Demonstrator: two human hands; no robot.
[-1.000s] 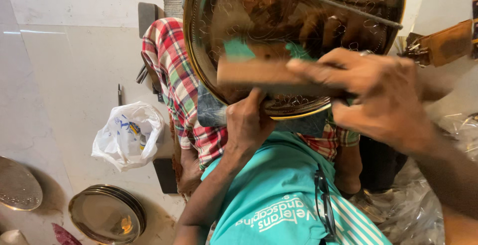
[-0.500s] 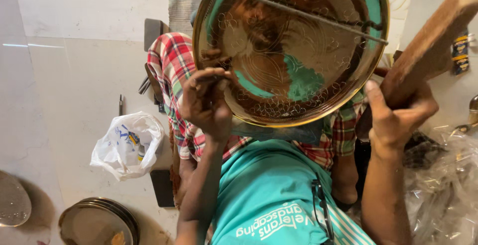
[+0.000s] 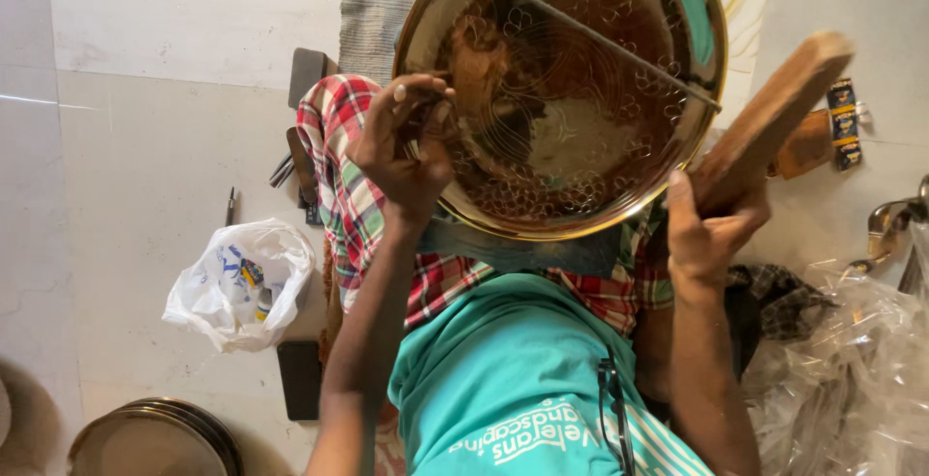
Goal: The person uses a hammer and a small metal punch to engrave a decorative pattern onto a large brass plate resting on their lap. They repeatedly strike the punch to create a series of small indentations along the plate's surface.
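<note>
You had the brass plate (image 3: 561, 99) tilted up over your lap, its worked face toward you, likely so the light fell on the pattern. Your left hand (image 3: 406, 147) sat at its left rim, fingers (image 3: 426, 89) pinched on a small tool (image 3: 414, 150) set against the metal, wrist bent inward. Your right hand (image 3: 711, 229) was raised beside the plate's right edge, fingers clenched round a wooden mallet (image 3: 774, 108), which angled up and away from the plate. A white plastic bag (image 3: 242, 282) lay on the floor (image 3: 145, 147) to your left.
</note>
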